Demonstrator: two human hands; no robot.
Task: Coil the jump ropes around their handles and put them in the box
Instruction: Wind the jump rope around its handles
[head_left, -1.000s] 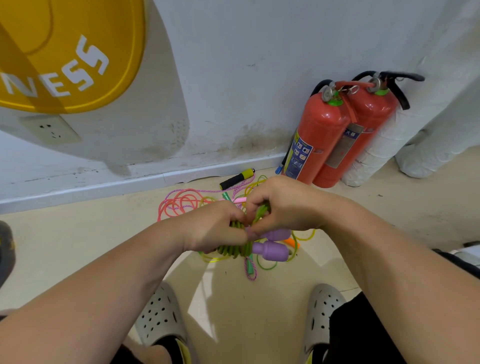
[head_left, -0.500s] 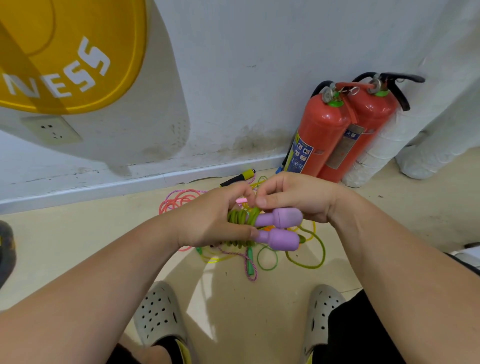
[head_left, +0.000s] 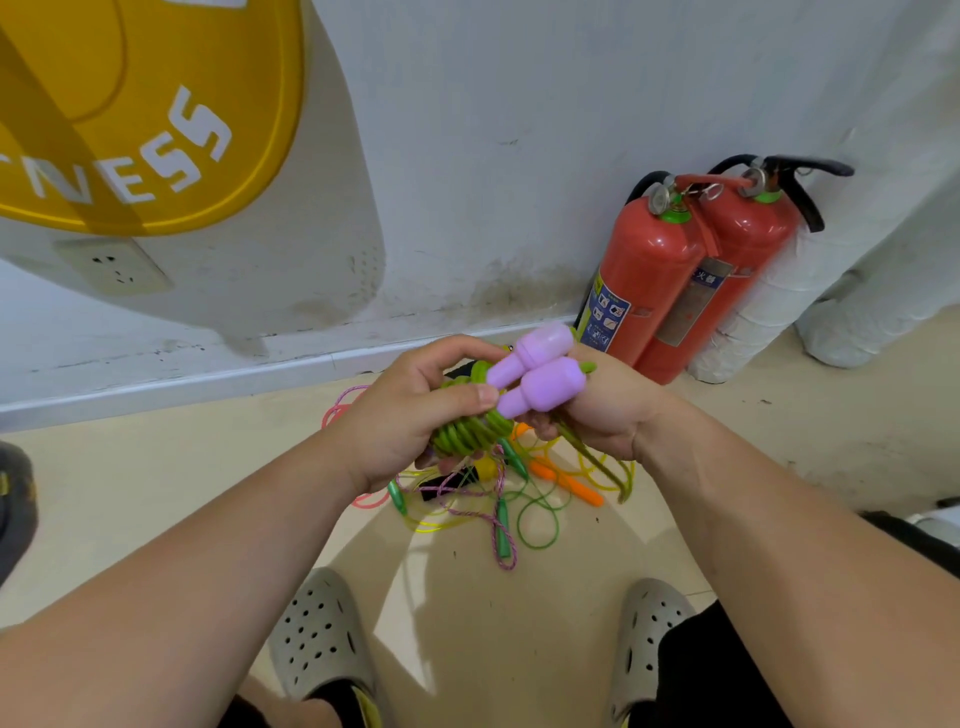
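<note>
Fingers (head_left: 467, 397) of the left hand (head_left: 400, 415) clamp the green jump rope (head_left: 467, 434), coiled around its two purple handles (head_left: 540, 384). The right hand (head_left: 608, 410) curls round the rope's loose end, held above tangled other ropes (head_left: 467, 499) on the floor (head_left: 156, 467) near two fire extinguishers (head_left: 644, 291).

Hidden and cropped
The left hand (head_left: 405, 415) and coiled rope (head_left: 467, 434) cover the handles' (head_left: 543, 387) lower ends; the sign (head_left: 130, 130) runs off the picture's top-left corner.

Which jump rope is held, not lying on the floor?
The green rope with purple handles, gripped by the left hand and right hand; the other ropes lie tangled on the floor.
</note>
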